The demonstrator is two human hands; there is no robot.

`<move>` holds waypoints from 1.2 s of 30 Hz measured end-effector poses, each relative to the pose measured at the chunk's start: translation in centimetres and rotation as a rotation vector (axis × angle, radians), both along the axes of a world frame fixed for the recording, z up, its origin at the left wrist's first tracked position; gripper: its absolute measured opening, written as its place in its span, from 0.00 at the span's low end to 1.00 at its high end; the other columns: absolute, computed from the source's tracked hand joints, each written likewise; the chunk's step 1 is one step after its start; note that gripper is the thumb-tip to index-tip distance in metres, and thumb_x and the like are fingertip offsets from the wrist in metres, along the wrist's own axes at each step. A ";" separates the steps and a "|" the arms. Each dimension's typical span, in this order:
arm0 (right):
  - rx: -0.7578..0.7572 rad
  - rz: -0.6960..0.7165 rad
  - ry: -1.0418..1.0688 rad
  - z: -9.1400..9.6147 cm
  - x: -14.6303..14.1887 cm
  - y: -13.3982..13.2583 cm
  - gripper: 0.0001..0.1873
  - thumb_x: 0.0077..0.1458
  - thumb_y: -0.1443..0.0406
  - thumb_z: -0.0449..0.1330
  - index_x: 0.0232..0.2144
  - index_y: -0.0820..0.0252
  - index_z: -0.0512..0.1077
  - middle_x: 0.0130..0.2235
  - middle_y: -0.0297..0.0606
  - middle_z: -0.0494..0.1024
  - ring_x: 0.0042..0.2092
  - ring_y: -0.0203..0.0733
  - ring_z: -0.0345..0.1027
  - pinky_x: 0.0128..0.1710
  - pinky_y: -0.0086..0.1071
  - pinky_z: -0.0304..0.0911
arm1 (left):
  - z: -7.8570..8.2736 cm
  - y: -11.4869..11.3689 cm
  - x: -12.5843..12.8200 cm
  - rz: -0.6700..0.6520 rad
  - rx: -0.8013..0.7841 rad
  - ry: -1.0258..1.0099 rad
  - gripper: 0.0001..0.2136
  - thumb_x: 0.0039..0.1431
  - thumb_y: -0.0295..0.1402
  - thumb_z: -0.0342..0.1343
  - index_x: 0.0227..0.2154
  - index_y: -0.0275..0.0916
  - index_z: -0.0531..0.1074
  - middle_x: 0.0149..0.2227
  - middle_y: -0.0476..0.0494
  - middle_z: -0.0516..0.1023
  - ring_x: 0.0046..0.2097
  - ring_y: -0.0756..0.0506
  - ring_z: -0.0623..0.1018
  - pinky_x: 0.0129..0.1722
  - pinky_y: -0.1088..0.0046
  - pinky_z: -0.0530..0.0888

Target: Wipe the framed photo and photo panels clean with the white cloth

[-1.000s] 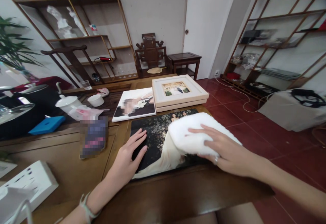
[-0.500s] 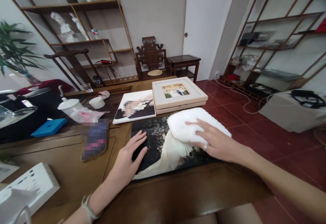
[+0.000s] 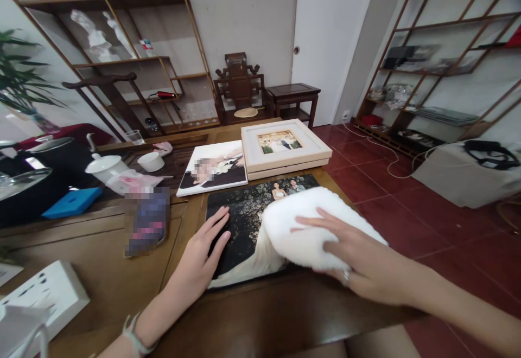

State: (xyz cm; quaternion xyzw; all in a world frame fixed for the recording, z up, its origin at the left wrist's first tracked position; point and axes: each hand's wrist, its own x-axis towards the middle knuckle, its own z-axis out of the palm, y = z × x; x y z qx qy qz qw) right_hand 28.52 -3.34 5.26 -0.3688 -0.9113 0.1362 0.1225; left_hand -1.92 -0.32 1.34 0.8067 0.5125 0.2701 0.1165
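A large dark photo print (image 3: 244, 217) of a couple lies flat on the wooden table (image 3: 252, 314) in front of me. My left hand (image 3: 201, 257) rests on its left edge, fingers stretched out flat. My right hand (image 3: 350, 257) lies spread on top of a folded white cloth (image 3: 301, 228), pressing it against the right half of the print. A ring shows on one finger of that hand.
Behind the print lie a second photo print (image 3: 214, 168) and a white framed picture (image 3: 285, 146). At left are a white teapot (image 3: 106, 165), a small bowl (image 3: 150, 161), a blue box (image 3: 73, 202) and a white power strip (image 3: 44, 293). Shelves line the walls.
My right hand slid the cloth away toward the print's far edge, then back toward me to its near right part. My left hand has stayed on the left edge.
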 end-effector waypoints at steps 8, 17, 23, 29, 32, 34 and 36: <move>0.164 -0.063 0.092 -1.0 -1.7 8.4 0.15 0.62 0.61 0.48 0.42 0.60 0.71 0.51 0.45 0.72 0.56 0.52 0.60 0.57 0.51 0.51 | -0.3 0.1 -0.2 -0.015 0.006 0.001 0.18 0.64 0.33 0.41 0.54 0.34 0.65 0.59 0.39 0.64 0.61 0.44 0.63 0.60 0.61 0.59; 0.023 -0.024 0.029 -0.7 -1.8 0.7 0.12 0.53 0.70 0.53 0.39 0.63 0.73 0.59 0.49 0.61 0.63 0.52 0.44 0.61 0.54 0.39 | -0.5 0.1 0.0 -0.013 0.056 0.014 0.18 0.63 0.30 0.41 0.53 0.29 0.66 0.58 0.35 0.65 0.60 0.43 0.64 0.59 0.63 0.61; -0.073 0.118 0.004 0.2 -2.3 -3.0 0.22 0.45 0.72 0.56 0.45 0.59 0.71 0.58 0.45 0.64 0.62 0.55 0.47 0.59 0.60 0.41 | -0.6 0.2 0.0 -0.025 0.067 0.022 0.19 0.63 0.30 0.41 0.52 0.29 0.66 0.58 0.35 0.66 0.59 0.43 0.65 0.59 0.64 0.62; 0.059 0.021 0.082 -0.7 -3.2 2.3 0.11 0.53 0.69 0.55 0.39 0.61 0.73 0.56 0.50 0.67 0.61 0.50 0.51 0.61 0.53 0.41 | -0.5 0.1 0.0 -0.019 0.052 0.019 0.18 0.63 0.30 0.41 0.53 0.30 0.65 0.58 0.36 0.66 0.60 0.43 0.64 0.59 0.63 0.61; 0.149 0.004 0.085 -1.1 -3.9 5.8 0.12 0.58 0.65 0.51 0.40 0.62 0.72 0.55 0.50 0.67 0.59 0.52 0.55 0.59 0.54 0.45 | -0.5 0.1 -0.1 -0.023 0.037 0.017 0.18 0.64 0.30 0.39 0.53 0.30 0.64 0.58 0.36 0.65 0.60 0.44 0.63 0.60 0.62 0.60; 0.187 0.002 0.094 -1.2 -4.3 7.6 0.14 0.60 0.64 0.49 0.43 0.62 0.71 0.54 0.49 0.68 0.58 0.53 0.56 0.58 0.54 0.47 | -0.5 0.0 -0.1 -0.027 0.031 0.018 0.18 0.64 0.30 0.38 0.53 0.30 0.64 0.58 0.36 0.65 0.61 0.44 0.63 0.60 0.61 0.60; 0.199 -0.009 0.094 -1.3 -4.6 8.7 0.15 0.60 0.62 0.49 0.44 0.63 0.71 0.54 0.49 0.69 0.58 0.53 0.57 0.58 0.54 0.47 | -0.5 -0.1 -0.1 -0.026 0.029 0.017 0.18 0.64 0.30 0.37 0.53 0.30 0.63 0.59 0.36 0.64 0.61 0.45 0.62 0.60 0.61 0.60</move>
